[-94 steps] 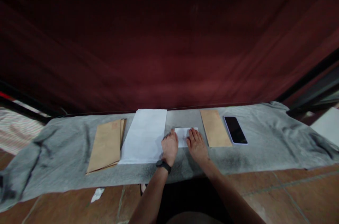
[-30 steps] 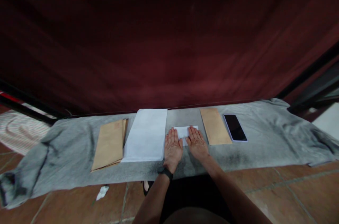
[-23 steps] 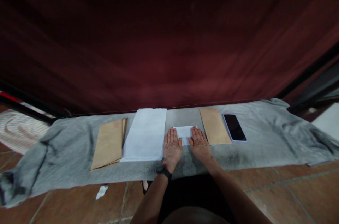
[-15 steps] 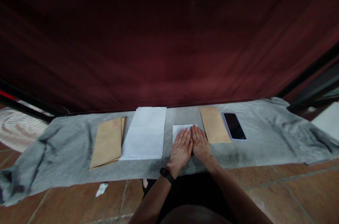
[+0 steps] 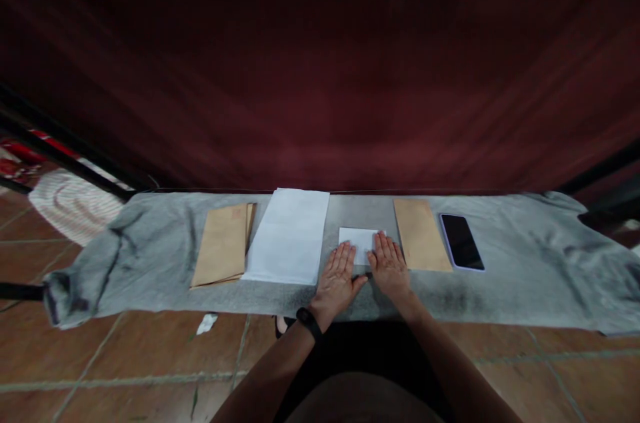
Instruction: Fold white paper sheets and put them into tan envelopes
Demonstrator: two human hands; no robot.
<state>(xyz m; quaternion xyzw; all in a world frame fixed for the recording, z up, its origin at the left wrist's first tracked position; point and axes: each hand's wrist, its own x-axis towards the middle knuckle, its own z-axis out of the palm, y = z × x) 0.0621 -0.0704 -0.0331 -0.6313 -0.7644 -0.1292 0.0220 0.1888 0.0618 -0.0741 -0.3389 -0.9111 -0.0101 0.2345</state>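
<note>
A small folded sheet of white paper (image 5: 361,238) lies flat on the grey cloth in front of me. My left hand (image 5: 338,282) rests flat with fingers stretched out, its fingertips over the paper's left part and the thumb off to the side. Flat on the paper's right part lies my right hand (image 5: 390,268), fingers extended. Both hands hide the paper's near corners. To the left is a stack of larger white sheets (image 5: 290,236). A single brown envelope (image 5: 423,236) sits just right of my right hand.
Several brown envelopes (image 5: 223,246) are piled at the left. A phone (image 5: 462,242) with a pale purple case lies right of the single envelope. Grey cloth (image 5: 525,263) covers the narrow surface, with a dark red wall (image 5: 320,90) behind. A white scrap (image 5: 207,324) is on the tiled floor.
My left hand slid right across the paper until it met my right hand, then moved back left. My right hand stayed near the paper's right side. The camera view has shifted.
</note>
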